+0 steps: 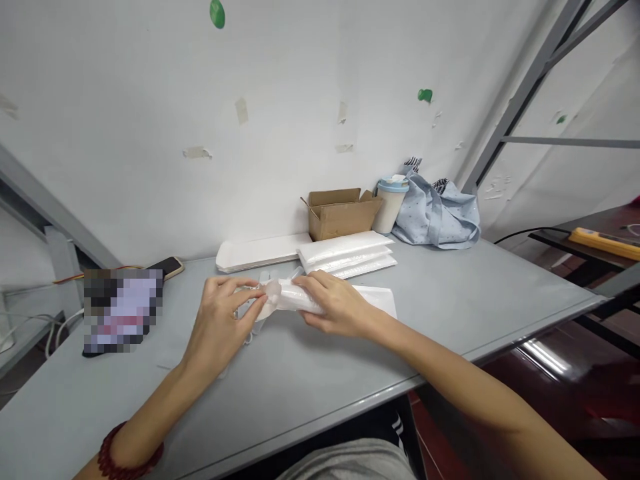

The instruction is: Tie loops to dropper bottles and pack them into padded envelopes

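white bundle (294, 296): front-left of cardboard box (349, 221), long axis left-right
right hand (336, 303): wrapped around it
left hand (223, 313): pinching left end

Not one readable word in sight!
Over on the left, the pixelated item (125, 310) gives nothing away, its surface masked in coloured blocks; out at the right edge, the yellow strip (605, 241) sits too small and soft for any print to be made out; and down low, white stripes (397, 425) show on the dark clothing (370, 423), a mark with no letter or number to call.
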{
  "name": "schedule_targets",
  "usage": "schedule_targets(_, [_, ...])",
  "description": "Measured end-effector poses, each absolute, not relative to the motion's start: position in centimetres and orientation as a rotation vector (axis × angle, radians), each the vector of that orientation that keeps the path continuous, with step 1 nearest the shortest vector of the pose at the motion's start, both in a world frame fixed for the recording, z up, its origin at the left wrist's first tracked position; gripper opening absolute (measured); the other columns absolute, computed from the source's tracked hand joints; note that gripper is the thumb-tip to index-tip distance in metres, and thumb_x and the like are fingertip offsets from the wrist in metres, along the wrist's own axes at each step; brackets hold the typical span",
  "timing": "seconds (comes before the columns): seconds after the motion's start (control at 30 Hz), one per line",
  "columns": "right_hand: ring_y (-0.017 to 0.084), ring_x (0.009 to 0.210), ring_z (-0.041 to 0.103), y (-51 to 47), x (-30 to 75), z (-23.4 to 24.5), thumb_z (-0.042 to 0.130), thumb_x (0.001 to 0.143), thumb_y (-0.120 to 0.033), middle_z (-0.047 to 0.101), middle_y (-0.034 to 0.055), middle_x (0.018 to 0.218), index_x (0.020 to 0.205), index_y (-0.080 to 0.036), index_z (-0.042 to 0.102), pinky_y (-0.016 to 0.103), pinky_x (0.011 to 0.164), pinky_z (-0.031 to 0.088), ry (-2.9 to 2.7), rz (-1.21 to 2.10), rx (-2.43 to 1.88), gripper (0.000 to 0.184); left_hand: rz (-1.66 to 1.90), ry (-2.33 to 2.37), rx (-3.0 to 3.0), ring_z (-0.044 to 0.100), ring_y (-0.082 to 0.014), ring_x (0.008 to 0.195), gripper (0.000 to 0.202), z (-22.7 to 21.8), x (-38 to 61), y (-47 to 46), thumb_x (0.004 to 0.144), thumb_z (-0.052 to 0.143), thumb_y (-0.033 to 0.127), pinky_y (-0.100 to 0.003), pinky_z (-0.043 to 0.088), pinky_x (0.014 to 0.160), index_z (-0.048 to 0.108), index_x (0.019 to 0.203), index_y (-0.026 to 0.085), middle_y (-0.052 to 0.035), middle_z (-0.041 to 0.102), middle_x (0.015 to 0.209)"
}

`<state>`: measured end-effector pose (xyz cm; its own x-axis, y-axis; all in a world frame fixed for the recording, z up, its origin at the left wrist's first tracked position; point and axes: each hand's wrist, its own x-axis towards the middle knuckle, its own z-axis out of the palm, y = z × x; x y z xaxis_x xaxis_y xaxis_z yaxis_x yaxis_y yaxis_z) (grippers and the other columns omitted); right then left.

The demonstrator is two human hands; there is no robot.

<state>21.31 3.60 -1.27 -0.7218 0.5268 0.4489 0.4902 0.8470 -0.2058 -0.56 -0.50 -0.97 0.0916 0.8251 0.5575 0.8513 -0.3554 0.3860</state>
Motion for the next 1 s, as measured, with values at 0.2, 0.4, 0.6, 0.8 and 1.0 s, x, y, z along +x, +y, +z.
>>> schedule_targets(0.2, [0.023,0.092,0.052,3.6,21.2,-1.5,0.057,0.078,-0.019,0.057,0.0124,0.104,0.118,-0.015,0.042,0.037,0.075,0.046,-2.543,0.074,-0.750,0.043,-1.075,-1.953,-2.393,0.040,-0.0336,0.118,0.028,-1.0,-0.7,-0.3,0.079,0.054,0.045,-0.049,0.045,0.088,0.073,0.074,0.024,-0.0074,0.061,0.116])
schedule_targets(0.4, [0.022,0.092,0.052,3.5,21.1,-1.6,0.058,0.078,-0.019,0.056,0.0111,0.104,0.120,-0.016,0.041,0.037,0.077,0.046,-2.580,0.087,-0.724,0.045,-0.995,-1.969,-2.538,0.031,-0.0357,0.127,0.024,-1.8,-1.1,0.1,0.075,0.057,0.043,-0.056,0.035,0.098,0.074,0.072,0.025,-0.0072,0.056,0.125])
schedule_targets(0.6, [0.021,0.091,0.052,3.3,21.1,-1.6,0.060,0.077,-0.020,0.054,0.0082,0.101,0.122,-0.017,0.041,0.034,0.076,0.047,-2.585,0.231,-0.632,0.049,-0.823,-1.873,-2.919,0.025,-0.0325,0.136,0.030,-1.4,-0.9,-0.5,0.083,0.046,0.042,-0.052,0.031,0.104,0.073,0.080,0.029,-0.0045,0.059,0.126])
schedule_targets(0.8, [0.023,0.095,0.052,3.8,21.6,-1.0,0.057,0.080,-0.022,0.055,0.0107,0.106,0.122,-0.017,0.042,0.037,0.079,0.047,-2.510,0.212,-0.666,0.046,-1.050,-1.918,-2.625,0.021,-0.0317,0.139,0.033,0.4,-1.8,-0.6,0.085,0.046,0.050,-0.055,0.024,0.107,0.072,0.090,0.030,-0.0024,0.043,0.144])
schedule_targets(1.0, [0.025,0.099,0.052,4.8,22.5,-0.3,0.056,0.081,-0.023,0.055,0.0130,0.109,0.122,-0.015,0.043,0.041,0.083,0.046,-2.327,0.118,-0.884,0.044,-0.870,-1.686,-2.283,0.015,-0.0436,0.137,0.035,-1.4,-2.2,0.5,0.077,0.061,0.047,-0.064,0.020,0.103,0.068,0.057,0.020,-0.0104,0.042,0.142])
